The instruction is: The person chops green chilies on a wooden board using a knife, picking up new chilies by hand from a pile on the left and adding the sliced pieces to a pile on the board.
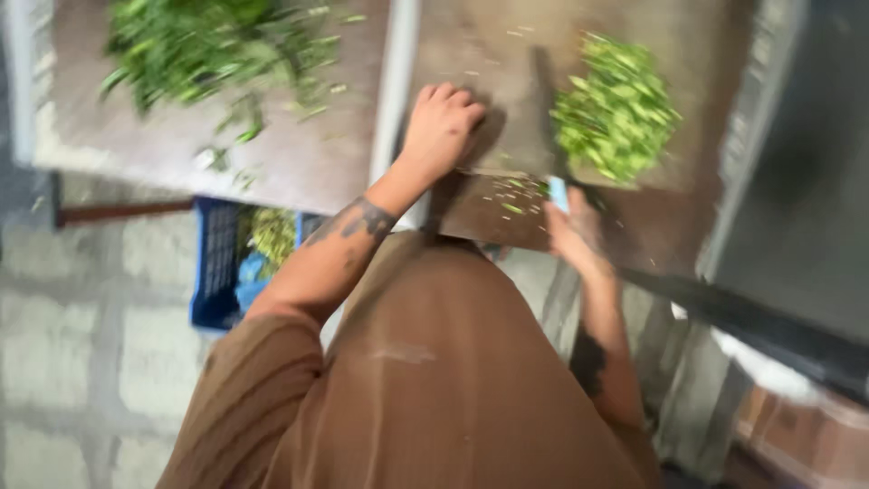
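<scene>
The right hand [575,231] gripped a knife [546,118] by its handle, the stiff blade beside light, loose chopped greens [617,107]; the left hand [441,127] rested curled, empty, on the board [489,81]

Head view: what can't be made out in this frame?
- Knife: motion blur smears the blade; its edge is unclear.
- Right hand: blurred, so its grip on the light blue handle cannot be read.
- Left hand: fist on the board; whether it holds anything is unclear.
- Whole greens: cut off by the top edge.
- Blue crate: partly hidden by the left forearm.
</scene>
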